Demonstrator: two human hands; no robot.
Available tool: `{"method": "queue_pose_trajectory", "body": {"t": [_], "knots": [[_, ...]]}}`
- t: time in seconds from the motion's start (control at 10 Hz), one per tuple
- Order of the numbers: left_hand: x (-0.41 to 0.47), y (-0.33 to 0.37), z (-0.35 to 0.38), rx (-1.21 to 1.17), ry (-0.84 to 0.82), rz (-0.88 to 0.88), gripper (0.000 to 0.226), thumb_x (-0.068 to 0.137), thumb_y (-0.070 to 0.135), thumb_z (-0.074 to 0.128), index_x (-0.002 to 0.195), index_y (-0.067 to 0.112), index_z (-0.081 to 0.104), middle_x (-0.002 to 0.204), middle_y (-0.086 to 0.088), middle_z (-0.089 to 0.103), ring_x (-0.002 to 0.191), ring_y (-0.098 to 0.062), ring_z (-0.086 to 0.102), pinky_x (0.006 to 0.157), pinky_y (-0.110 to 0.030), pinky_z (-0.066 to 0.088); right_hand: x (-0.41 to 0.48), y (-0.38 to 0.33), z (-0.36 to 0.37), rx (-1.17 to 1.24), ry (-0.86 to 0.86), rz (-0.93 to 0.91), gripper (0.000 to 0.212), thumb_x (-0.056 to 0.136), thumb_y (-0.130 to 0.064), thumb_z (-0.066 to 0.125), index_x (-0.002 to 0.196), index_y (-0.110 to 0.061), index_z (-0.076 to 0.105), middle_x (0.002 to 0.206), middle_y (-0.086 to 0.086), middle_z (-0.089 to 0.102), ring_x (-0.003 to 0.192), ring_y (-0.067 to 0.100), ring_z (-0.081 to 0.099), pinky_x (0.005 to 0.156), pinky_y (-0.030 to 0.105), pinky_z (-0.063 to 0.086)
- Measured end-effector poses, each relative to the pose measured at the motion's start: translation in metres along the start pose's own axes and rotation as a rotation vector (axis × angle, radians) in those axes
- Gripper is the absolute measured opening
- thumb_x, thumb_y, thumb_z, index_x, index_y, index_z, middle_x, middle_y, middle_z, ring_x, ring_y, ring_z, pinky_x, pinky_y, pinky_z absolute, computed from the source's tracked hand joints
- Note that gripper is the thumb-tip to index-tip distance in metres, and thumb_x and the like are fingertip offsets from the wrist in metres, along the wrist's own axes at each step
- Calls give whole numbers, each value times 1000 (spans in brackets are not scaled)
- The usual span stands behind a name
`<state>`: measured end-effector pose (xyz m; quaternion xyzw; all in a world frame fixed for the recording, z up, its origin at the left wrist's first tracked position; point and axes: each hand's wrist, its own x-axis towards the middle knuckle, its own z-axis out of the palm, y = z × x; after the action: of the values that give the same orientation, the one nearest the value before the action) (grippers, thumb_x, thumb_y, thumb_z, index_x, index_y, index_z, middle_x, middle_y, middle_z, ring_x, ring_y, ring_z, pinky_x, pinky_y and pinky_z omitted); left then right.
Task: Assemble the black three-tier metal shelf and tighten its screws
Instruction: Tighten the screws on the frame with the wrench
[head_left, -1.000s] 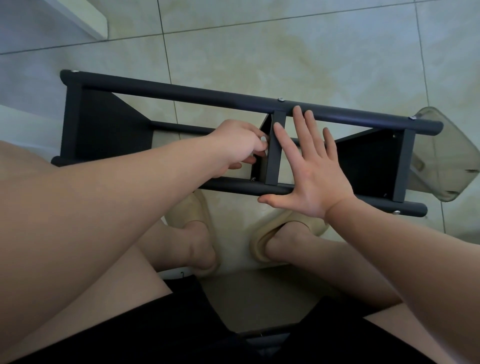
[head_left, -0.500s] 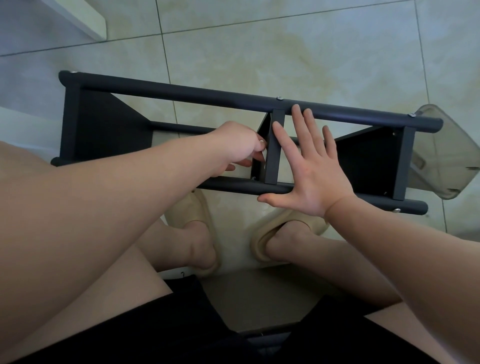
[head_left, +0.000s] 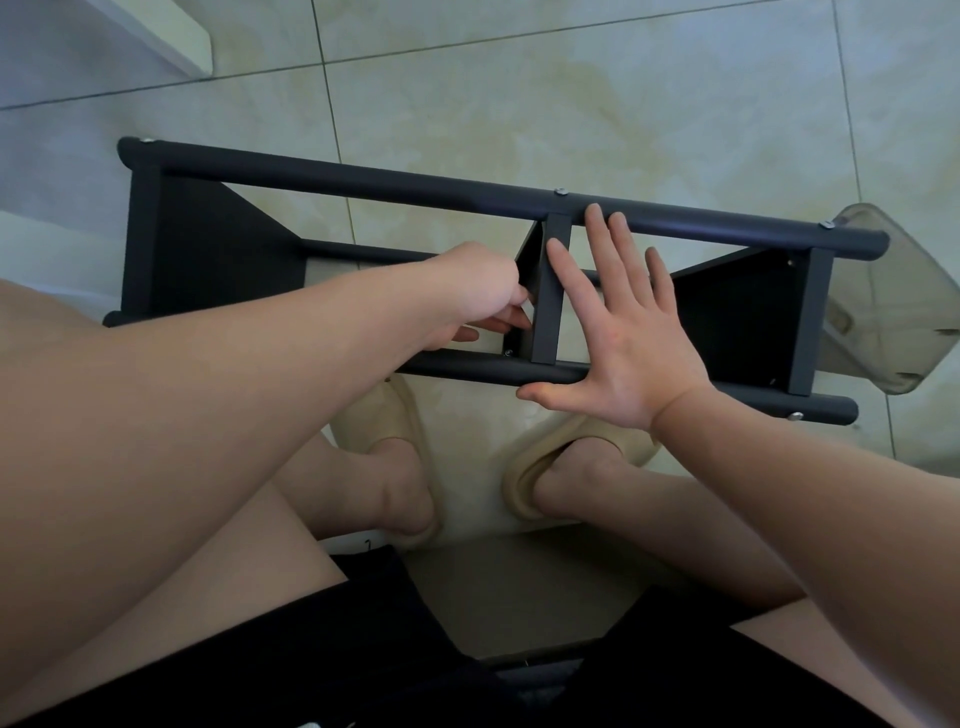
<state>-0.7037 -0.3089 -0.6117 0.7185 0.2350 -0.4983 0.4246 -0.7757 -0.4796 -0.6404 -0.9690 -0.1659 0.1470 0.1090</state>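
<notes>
Now the black shelf (head_left: 363, 179) lies on its side on the tiled floor (head_left: 519, 93), just beyond the person's slippers (head_left: 379, 415). The right hand (head_left: 618, 338) presses flat against its middle tier (head_left: 548, 291), fingers straight and spread. The left hand (head_left: 478, 291) reaches in beside that tier with its fingers curled; whether they pinch anything cannot be told.

Matt black metal shelf (head_left: 363, 179) on glossy, smooth pale floor tiles (head_left: 571, 93)
</notes>
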Motion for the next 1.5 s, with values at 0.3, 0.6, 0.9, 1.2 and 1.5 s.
{"method": "queue_pose_trajectory", "body": {"t": [0.3,0.6,0.9,1.2,1.5], "knots": [[5,0,-6,139,3,22,15,102,20,48,100,20,63,87,8,69,88,-7,60,82,-31,44,0,0,1,3,15,-2,122,70,-92,44,163,-21,7,169,14,-9,156,33,-11,123,63,7],[7,-3,-18,284,-90,60,19,102,19,49,89,24,63,92,10,67,97,-11,58,79,-30,43,0,0,3,8,35,-7,122,70,-91,46,163,-22,8,169,14,-7,156,34,-9,123,63,7],[2,-1,-23,525,-148,115,18,102,13,51,93,22,64,97,8,64,90,-7,56,80,-29,42,0,1,1,-3,28,-5,121,71,-91,46,163,-22,7,169,15,-8,156,34,-10,123,62,6],[-3,0,-22,666,-175,177,17,101,12,54,105,11,70,99,-4,60,88,-17,51,74,-29,42,-1,1,1,-9,26,-6,121,72,-91,45,163,-20,8,169,16,-7,156,35,-9,122,63,8],[-8,0,-20,906,-132,302,22,96,12,57,113,11,72,106,-4,71,95,-20,59,85,-31,47,0,1,2,-7,41,-8,122,71,-91,47,163,-20,10,169,16,-5,156,36,-7,122,64,9]]}}
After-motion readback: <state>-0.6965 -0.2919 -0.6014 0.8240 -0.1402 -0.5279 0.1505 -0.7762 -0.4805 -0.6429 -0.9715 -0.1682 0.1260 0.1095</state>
